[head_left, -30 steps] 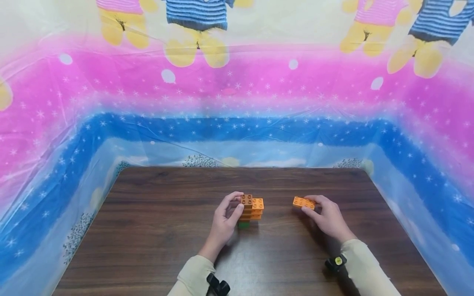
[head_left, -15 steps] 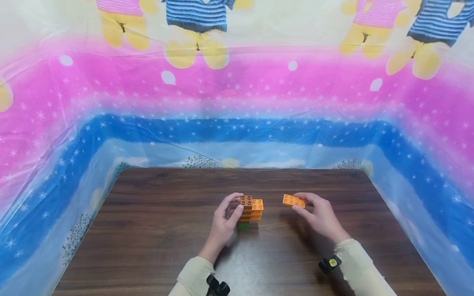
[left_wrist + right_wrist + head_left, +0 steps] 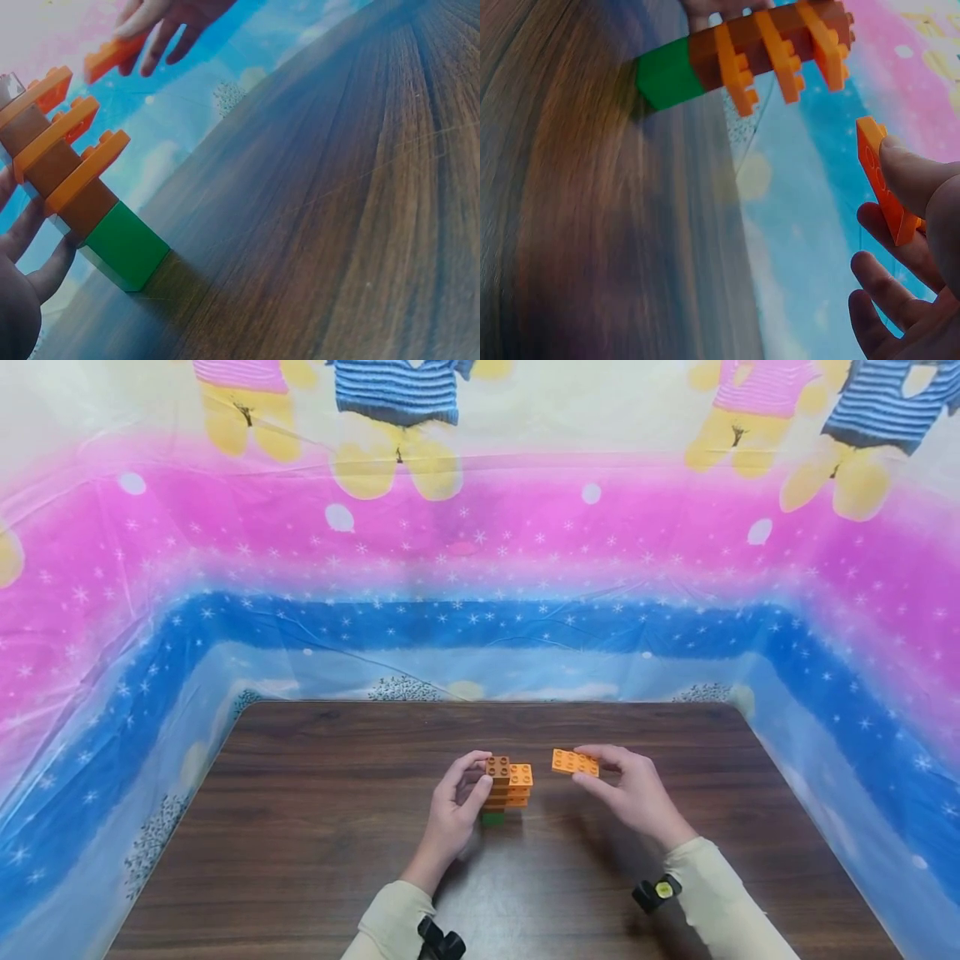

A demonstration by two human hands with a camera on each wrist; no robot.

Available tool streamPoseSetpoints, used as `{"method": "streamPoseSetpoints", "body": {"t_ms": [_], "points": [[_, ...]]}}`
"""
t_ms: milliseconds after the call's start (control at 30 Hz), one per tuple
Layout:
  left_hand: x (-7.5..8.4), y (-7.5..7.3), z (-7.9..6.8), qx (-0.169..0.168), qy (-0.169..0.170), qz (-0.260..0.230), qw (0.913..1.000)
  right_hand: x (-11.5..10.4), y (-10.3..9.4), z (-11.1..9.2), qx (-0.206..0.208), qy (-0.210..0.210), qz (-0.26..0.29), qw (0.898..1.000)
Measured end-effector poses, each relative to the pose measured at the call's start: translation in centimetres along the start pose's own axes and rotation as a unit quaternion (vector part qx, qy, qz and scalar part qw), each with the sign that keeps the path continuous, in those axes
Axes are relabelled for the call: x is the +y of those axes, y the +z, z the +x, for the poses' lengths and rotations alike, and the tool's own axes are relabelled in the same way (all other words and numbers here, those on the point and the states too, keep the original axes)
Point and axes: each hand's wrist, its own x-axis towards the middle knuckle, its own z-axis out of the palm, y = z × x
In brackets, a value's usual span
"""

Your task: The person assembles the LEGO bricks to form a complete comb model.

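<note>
A tower of toy building bricks stands upright on the table, a green brick (image 3: 127, 244) at its foot. Above that, brown bricks (image 3: 497, 767) alternate with flat orange bricks (image 3: 735, 75) that jut out to the right. My left hand (image 3: 450, 802) holds the tower from its left side, fingers behind and thumb in front. To the right, my right hand (image 3: 637, 789) pinches a loose flat orange brick (image 3: 574, 762) between thumb and fingers. This brick is in the air, a short gap away from the tower, its studs facing up.
The dark wood-grain table (image 3: 315, 860) extends around both hands. A patterned cloth (image 3: 480, 627) in pink and blue hangs along its back and sides. Black wrist cameras sit on the left sleeve (image 3: 397, 914) and the right sleeve (image 3: 720, 893).
My right hand has moved left with the flat orange brick, narrowing the gap to the tower. The left hand and the tower have stayed in place.
</note>
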Motion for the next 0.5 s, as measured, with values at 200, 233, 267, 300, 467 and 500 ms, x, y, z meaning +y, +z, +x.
{"method": "streamPoseSetpoints", "body": {"t_ms": [200, 233, 267, 300, 467, 500], "points": [[-0.1, 0.1, 0.0, 0.0, 0.004, -0.007, 1.0, -1.2, 0.4, 0.4, 0.003, -0.025, 0.013, 1.0], [-0.1, 0.1, 0.0, 0.0, 0.004, -0.008, 1.0, -1.4, 0.4, 0.5, 0.004, -0.029, 0.016, 0.999], [-0.1, 0.1, 0.0, 0.001, 0.005, -0.008, 1.0, -1.7, 0.5, 0.6, 0.005, -0.032, 0.018, 0.999], [-0.1, 0.1, 0.0, 0.001, 0.006, -0.007, 1.0, -1.9, 0.6, 0.6, 0.006, -0.035, 0.022, 0.999], [0.0, 0.2, 0.0, 0.004, 0.008, -0.003, 1.0, -3.1, 1.2, 1.2, 0.006, -0.052, 0.028, 0.998], [0.0, 0.2, 0.1, 0.003, 0.008, -0.003, 1.0, -3.3, 1.3, 1.3, 0.005, -0.056, 0.029, 0.998]]}}
